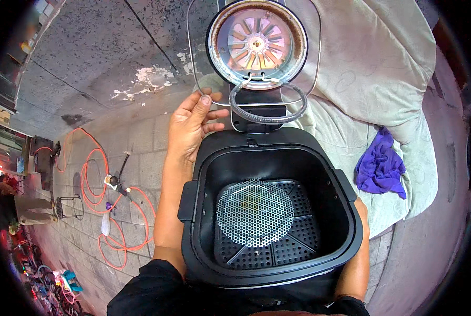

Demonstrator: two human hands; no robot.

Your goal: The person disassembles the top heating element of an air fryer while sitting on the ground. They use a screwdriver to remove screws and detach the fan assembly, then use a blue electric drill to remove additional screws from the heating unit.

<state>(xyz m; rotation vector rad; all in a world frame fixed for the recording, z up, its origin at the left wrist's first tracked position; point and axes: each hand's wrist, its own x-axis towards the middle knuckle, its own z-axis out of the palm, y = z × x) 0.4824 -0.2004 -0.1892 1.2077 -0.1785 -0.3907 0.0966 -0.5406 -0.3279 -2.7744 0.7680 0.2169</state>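
Silvery wire loop [320, 37]: lower left corner pinched between left hand's [190, 124] thumb and forefinger.
Tubular heating ring [270, 120]: just right of that hand.
Black fryer pot [272, 275]: below, rightward.
Right hand: hidden, grip can't tell.

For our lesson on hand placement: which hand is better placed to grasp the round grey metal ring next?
Probably the left hand: it sits beside the ring, while the right hand is hidden by the square black basket.

Left hand [188, 125] raised, thumb [200, 109] near index, other fingers [214, 114] loosely extended; right forearm [357, 258] low, right hand hidden.
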